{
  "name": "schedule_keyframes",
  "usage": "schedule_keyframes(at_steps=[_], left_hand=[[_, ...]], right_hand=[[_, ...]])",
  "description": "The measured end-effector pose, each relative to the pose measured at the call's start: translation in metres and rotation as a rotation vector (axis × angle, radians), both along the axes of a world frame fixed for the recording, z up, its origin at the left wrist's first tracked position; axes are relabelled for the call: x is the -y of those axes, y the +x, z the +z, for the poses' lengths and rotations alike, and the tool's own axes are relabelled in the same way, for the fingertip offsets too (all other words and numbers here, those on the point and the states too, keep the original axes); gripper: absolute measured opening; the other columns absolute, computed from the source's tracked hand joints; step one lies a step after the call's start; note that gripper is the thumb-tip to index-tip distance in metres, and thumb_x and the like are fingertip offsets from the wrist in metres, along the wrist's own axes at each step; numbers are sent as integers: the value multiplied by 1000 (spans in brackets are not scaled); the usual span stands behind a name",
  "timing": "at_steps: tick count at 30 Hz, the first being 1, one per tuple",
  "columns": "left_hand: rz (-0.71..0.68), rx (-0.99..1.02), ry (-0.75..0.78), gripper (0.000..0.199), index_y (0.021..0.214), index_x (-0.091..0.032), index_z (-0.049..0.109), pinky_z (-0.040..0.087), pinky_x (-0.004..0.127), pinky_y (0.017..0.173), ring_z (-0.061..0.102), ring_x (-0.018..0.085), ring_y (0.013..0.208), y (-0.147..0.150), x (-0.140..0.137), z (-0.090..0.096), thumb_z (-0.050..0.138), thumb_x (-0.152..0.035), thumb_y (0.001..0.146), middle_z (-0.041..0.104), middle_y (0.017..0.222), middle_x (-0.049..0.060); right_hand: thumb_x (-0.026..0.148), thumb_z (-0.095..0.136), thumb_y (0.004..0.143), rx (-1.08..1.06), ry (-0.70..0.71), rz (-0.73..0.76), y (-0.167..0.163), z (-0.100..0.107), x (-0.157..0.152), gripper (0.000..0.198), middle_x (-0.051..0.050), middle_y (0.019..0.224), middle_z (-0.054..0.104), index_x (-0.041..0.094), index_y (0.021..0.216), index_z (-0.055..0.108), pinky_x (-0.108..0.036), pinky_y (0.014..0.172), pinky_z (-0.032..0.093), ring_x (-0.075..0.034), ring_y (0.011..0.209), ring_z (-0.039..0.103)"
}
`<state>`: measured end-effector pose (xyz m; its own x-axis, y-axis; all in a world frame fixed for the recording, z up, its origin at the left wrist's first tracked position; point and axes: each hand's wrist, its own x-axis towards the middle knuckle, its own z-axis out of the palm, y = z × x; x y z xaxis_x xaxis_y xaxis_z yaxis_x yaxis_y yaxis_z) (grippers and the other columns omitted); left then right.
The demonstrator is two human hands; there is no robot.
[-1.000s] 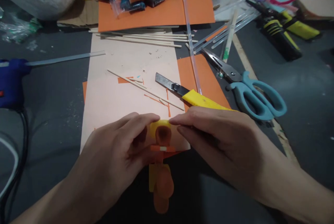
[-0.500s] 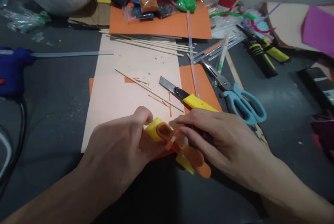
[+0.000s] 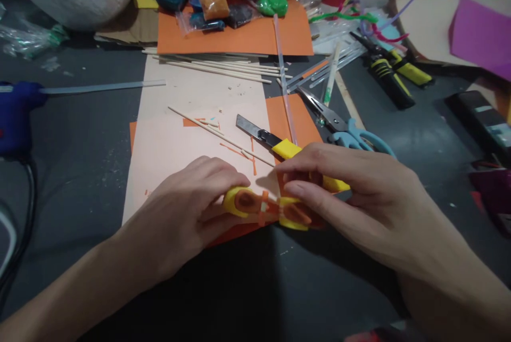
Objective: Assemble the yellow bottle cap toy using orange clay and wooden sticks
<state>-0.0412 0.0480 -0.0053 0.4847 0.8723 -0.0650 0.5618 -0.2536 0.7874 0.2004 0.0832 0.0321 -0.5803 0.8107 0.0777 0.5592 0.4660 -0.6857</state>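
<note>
A small yellow and orange paper model (image 3: 271, 206) lies level above the near edge of the sheets. It has rounded yellow ends, orange oval pieces and a narrow orange crosspiece in the middle. My left hand (image 3: 191, 195) is closed around its left end, fingers curled over the yellow part. At the other end is my right hand (image 3: 351, 193), thumb and forefinger apart, close above the orange piece; whether it touches is unclear, as that end is blurred. Just beyond my right hand lies a yellow utility knife (image 3: 285, 148), blade out, its handle partly covered.
Thin wooden sticks (image 3: 219, 69) and orange scraps lie on a pale sheet (image 3: 159, 145). Blue-handled scissors (image 3: 351, 129) and pliers (image 3: 387, 76) are at right. A blue glue gun (image 3: 16, 118) stands left, with bagged clay (image 3: 215, 4) at the back.
The model has turned from slanting down rightward to nearly level. My right thumb and forefinger have spread apart, and that hand has risen slightly. The whole view has shifted a little.
</note>
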Motion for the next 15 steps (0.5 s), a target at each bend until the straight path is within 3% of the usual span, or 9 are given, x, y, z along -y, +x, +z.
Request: schedule_keyframes(at_steps=[4, 8, 11, 15], left_hand=[[96, 20, 14, 19, 106, -22, 65, 48, 31, 82, 64, 20, 96, -1, 0, -2, 69, -38, 96, 70, 104, 2], [117, -19, 148, 16, 109, -20, 64, 48, 35, 85, 63, 22, 99, -4, -1, -7, 67, -30, 97, 71, 107, 5], [94, -40, 213, 26, 115, -18, 62, 49, 38, 88, 62, 24, 102, -5, -2, -8, 72, -28, 93, 70, 111, 7], [95, -3, 247, 34, 123, -20, 59, 48, 36, 94, 60, 21, 110, -4, -2, -2, 73, -23, 92, 68, 117, 6]], right_hand=[[26, 61, 99, 7, 86, -69, 0, -4, -3, 12, 1, 88, 76, 21, 99, 72, -24, 67, 49, -12, 75, 69], [24, 61, 99, -11, 185, -115, 0, -9, -5, 11, -2, 92, 76, 22, 101, 72, -29, 72, 51, -17, 81, 71], [26, 63, 98, -42, 210, -77, 1, -11, -5, 11, -5, 99, 75, 21, 104, 71, -33, 82, 53, -20, 93, 70], [35, 68, 97, -13, 291, 71, 3, -13, -7, 28, -13, 118, 71, 13, 114, 71, -40, 96, 51, -25, 109, 64]])
